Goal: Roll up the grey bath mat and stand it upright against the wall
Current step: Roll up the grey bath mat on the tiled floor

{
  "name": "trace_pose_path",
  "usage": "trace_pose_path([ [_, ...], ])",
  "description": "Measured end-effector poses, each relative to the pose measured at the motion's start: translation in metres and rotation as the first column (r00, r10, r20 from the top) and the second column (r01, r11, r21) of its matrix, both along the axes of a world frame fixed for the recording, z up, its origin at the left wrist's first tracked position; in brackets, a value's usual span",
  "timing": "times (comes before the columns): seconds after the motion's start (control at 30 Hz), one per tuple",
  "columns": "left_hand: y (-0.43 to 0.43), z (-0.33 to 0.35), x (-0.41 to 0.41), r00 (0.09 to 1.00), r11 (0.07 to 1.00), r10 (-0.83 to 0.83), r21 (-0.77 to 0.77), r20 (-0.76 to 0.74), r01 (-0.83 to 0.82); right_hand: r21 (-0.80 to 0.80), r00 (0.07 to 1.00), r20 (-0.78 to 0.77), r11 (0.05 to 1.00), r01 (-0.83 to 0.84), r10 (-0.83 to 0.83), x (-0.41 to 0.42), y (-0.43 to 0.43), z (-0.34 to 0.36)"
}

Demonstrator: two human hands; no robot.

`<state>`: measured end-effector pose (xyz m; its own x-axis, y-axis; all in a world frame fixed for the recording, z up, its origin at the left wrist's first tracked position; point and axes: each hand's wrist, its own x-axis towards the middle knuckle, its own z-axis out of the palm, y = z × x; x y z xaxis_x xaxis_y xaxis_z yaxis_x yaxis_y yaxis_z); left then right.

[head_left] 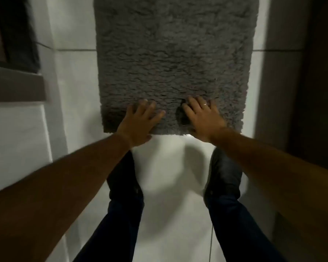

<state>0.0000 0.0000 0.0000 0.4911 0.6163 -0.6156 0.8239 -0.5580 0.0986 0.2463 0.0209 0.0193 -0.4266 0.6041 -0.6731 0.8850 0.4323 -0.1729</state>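
The grey shaggy bath mat (174,59) lies flat on the white tiled floor (170,167), stretching away from me past the top of the view. My left hand (140,123) rests palm down on the mat's near edge, fingers spread. My right hand (203,120), with a ring on one finger, presses on the same edge a little to the right, its fingers apart and dug slightly into the pile. Neither hand has closed around the mat. The mat's near edge still lies flat.
My two legs in dark trousers and dark shoes (125,176) stand just behind the mat's near edge. A white wall with a brown ledge (17,87) runs along the left. A dark door or panel (314,82) closes off the right side.
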Motion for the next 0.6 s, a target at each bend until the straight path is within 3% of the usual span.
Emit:
trace_pose_path([
  [0.1,-0.013,-0.032,0.003,0.994,0.998,-0.046,-0.046,-0.102,0.042,0.025,0.998,0.051,0.999,-0.041,0.040,0.006,-0.016,-0.028],
  [0.3,0.001,-0.046,-0.011,0.970,0.971,-0.228,0.048,-0.088,0.232,0.052,0.996,0.053,0.995,-0.081,0.078,0.020,-0.024,-0.042],
  [0.43,0.002,-0.031,-0.002,0.984,0.987,-0.147,-0.071,-0.098,0.141,0.054,0.995,0.052,0.995,-0.088,0.085,0.023,-0.023,-0.035],
  [0.6,0.038,-0.013,-0.007,0.990,0.993,-0.031,-0.106,0.138,0.046,0.053,0.995,-0.001,0.994,-0.100,0.101,0.027,-0.018,-0.024],
])
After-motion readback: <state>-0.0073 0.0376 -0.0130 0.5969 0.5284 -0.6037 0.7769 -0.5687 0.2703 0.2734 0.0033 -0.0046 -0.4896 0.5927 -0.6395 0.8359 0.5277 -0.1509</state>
